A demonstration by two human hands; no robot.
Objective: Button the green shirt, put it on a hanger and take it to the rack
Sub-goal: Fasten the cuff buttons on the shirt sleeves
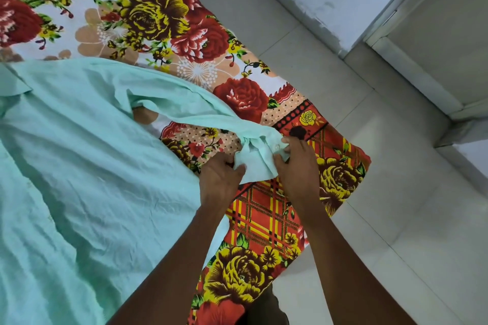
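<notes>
The pale green shirt [79,155] lies spread over the flowered bed sheet, filling the left half of the view. One sleeve [190,103] stretches out to the right and ends in a cuff [260,155] between my hands. My left hand [220,179] pinches the cuff's left flap. My right hand [298,166] pinches its right edge, where a small white button [276,147] shows by my fingertips. No hanger or rack is in view.
The bed with the red, yellow and white flowered sheet [264,219] runs diagonally, its corner at the right near my right hand. Beyond it lies a pale tiled floor [396,192], a white wall and a door frame [412,66] at the upper right.
</notes>
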